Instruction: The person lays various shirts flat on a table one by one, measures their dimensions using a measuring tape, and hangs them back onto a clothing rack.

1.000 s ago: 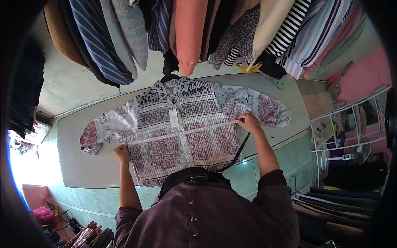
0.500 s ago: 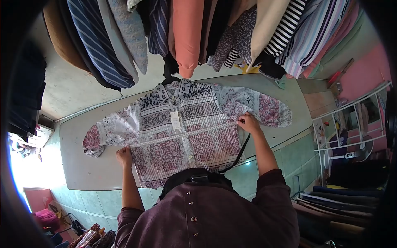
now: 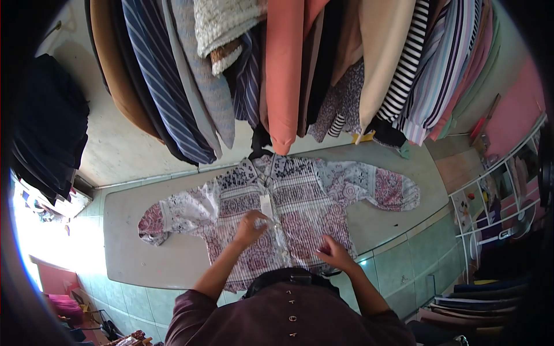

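Observation:
A patterned long-sleeved blouse (image 3: 306,230) in white, pink and black lies spread face up on a pale table (image 3: 138,259), collar away from me. A white paper tag (image 3: 265,205) hangs at its front. My left hand (image 3: 251,228) is over the blouse's middle, just below the tag, fingers curled towards each other. My right hand (image 3: 337,254) is above the lower right of the blouse, fingers bent in and a small dark spot at the fingertips. What either hand holds is too small to make out. The measuring tape is not distinguishable now.
Hanging garments, among them a salmon-coloured one (image 3: 283,75) and a striped one (image 3: 407,57), crowd the space above the table's far side. On the right stands a white metal rack (image 3: 461,235), with stacked folded cloth (image 3: 485,303) below. Dark clothes (image 3: 49,127) hang at the left.
Both hands have come inward from the blouse's sides, where they held a measuring tape stretched across its chest. The tape no longer lies across the blouse. The view has tilted up slightly.

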The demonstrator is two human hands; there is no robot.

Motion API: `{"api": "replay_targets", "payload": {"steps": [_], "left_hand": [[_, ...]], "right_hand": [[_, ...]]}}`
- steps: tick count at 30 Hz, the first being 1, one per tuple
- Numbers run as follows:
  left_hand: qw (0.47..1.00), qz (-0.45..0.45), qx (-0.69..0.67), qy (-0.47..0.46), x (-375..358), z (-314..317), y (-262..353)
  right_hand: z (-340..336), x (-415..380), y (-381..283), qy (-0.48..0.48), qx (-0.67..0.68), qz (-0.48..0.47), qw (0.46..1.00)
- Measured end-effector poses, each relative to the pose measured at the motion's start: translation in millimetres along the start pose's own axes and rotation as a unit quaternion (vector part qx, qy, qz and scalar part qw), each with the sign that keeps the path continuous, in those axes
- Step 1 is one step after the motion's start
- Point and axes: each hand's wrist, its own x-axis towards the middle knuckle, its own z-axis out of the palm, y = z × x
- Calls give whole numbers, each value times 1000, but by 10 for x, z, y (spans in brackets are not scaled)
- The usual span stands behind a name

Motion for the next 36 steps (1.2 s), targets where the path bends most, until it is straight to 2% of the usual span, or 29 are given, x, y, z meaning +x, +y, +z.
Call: {"api": "replay_targets", "payload": {"steps": [2, 3, 4, 5, 6, 7, 8, 9, 10, 11, 13, 14, 16, 17, 19, 20, 21, 22, 23, 24, 25, 26, 27, 28, 29, 31, 33, 35, 36], "left_hand": [[987, 6, 112, 113, 248, -163, -428], [976, 53, 117, 173, 382, -257, -739], [969, -17, 164, 184, 523, -342, -930], [961, 7, 199, 193, 683, -449, -1084], [965, -63, 170, 192, 819, -574, -911], [965, -57, 167, 194, 935, -570, -982], [967, -86, 191, 143, 1022, -565, -1112], [966, -115, 214, 92, 1081, -557, -1230], [952, -171, 252, 17, 1112, -559, -1218], [954, -167, 249, 18, 1171, -532, -1207], [931, -263, 250, -39, 1225, -613, -915], [931, -262, 250, -39, 1245, -613, -1049], [955, -152, 234, -100, 1228, -632, -1334], [955, -154, 234, -102, 1205, -643, -1410], [974, -175, 98, -106, 1052, -742, -1319], [972, -190, 72, -119, 934, -744, -1465], [970, -198, 72, -121, 742, -741, -1390], [964, -249, 50, -82, 538, -759, -1214], [953, -299, 29, -42, 340, -757, -1125], [956, -293, -23, 19, 92, -682, -1264], [953, -284, -74, 81, -180, -612, -1392], [951, -288, -73, 81, -384, -608, -1342], [936, -308, -80, 151, -574, -622, -1203], [915, -328, -86, 219, -718, -610, -1105], [913, -333, -83, 220, -850, -574, -1076], [867, -272, -103, 405, -1035, -515, -1070], [861, -319, -46, 394, -1242, -559, -1114], [831, -338, 131, 422, -1343, -630, -1026], [830, -327, 140, 429, -1427, -640, -1153]], "right_hand": [[-122, -387, 498, 40, 53, 51, 997], [-149, -554, 838, 70, 88, 64, 992], [-208, -734, 960, 131, 42, 77, 988], [-257, -867, 1022, 191, -7, 89, 977], [-264, -946, 1049, 198, -10, 85, 976], [-275, -1008, 1064, 222, 28, 202, 953], [-268, -1046, 1090, 243, 68, 314, 915], [-214, -1029, 1135, 213, 90, 337, 913], [-159, -975, 1121, 160, 169, 330, 915], [-79, -914, 1099, 104, 246, 321, 909], [169, -833, 1063, 96, 361, 324, 869], [196, -839, 1049, 78, 363, 326, 869], [111, -922, 1282, 104, 322, 351, 873], [12, -981, 1416, 130, 280, 376, 874], [-444, -1013, 1358, 205, 171, 401, 877], [-715, -1058, 1618, 182, 31, 295, 937], [-1004, -978, 1641, 203, -62, 298, 931], [-1283, -805, 1599, 262, -39, 335, 904], [-1577, -590, 1543, 231, -189, 283, 911], [-1745, -246, 1462, 286, -229, 325, 872], [-1855, 119, 1255, 305, -236, 293, 875], [-1856, 489, 979, 351, -342, 204, 847], [-1814, 860, 853, 396, -349, 184, 829], [-1750, 1228, 634, 400, -324, 170, 840], [-1629, 1553, 401, 403, -296, 142, 855], [-1291, 2116, 268, 439, -309, -57, 842], [-877, 2308, -107, 357, -286, 19, 889], [-496, 2285, -169, 278, -343, 1, 897], [-380, 2222, -127, 212, -364, 14, 907]]}}
